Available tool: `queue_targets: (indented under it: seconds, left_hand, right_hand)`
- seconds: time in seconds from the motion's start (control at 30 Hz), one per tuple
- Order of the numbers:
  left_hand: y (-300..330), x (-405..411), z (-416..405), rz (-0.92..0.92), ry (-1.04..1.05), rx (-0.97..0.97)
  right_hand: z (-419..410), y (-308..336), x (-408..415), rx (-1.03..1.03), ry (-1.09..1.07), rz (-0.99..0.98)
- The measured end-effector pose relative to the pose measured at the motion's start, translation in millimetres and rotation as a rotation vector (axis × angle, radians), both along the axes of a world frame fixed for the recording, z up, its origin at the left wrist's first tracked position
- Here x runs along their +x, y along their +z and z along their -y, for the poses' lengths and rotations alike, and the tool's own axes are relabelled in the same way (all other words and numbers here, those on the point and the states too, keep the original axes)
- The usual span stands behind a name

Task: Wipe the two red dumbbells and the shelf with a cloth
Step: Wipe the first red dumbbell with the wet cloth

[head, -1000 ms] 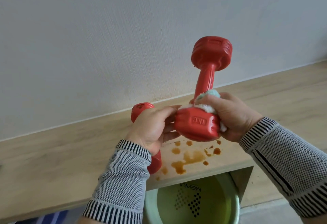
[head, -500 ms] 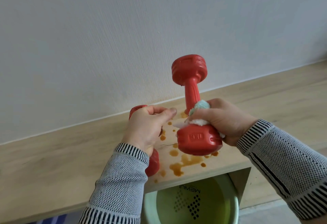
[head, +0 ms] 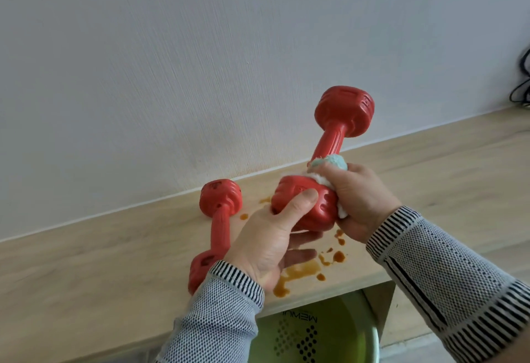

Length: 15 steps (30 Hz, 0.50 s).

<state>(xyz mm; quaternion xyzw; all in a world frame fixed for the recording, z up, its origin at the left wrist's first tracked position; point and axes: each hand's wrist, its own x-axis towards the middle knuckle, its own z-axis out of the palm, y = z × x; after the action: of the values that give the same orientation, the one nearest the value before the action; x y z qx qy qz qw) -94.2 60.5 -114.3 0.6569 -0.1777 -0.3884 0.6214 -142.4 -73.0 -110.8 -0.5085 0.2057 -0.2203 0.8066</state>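
One red dumbbell point(head: 334, 144) is held tilted above the wooden shelf point(head: 100, 250), its far head up near the wall. My left hand point(head: 272, 242) grips its near head from below, thumb across the top. My right hand point(head: 358, 205) holds a white and pale blue cloth point(head: 329, 163) bunched against the handle and the near head. The second red dumbbell point(head: 219, 219) lies on the shelf to the left, its near head partly hidden behind my left sleeve. Brown liquid spots point(head: 298, 272) stain the shelf under my hands.
A white wall rises directly behind the shelf. A green basin point(head: 352, 334) with printed lettering sits in the opening below the shelf's front edge. Black cables point(head: 523, 87) hang at the far right by the wall.
My left hand left the lying dumbbell and took hold of the held dumbbell's near head. The held dumbbell tilted to the right, and the view shifted so the lying dumbbell shows more fully.
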Motion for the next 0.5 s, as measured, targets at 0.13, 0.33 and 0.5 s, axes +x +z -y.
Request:
queue_targets:
  seconds: [0.13,0.33,0.5]
  left_hand:
    - [-5.5,-2.5,3.3,0.157,0.101,-0.068]
    - [-0.6,-2.7,-4.8,0.62,0.178,0.038]
    - [-1.9,-5.9,-5.1,0.939,0.189,0.152]
  right_hand:
    - [-1.3,-0.6,0.8,-0.014,0.134,0.006]
    - [-5.5,-0.7,4.7,-0.023,0.179,-0.076]
    - [-8.7,-7.6,9.2,0.084,0.048,-0.143]
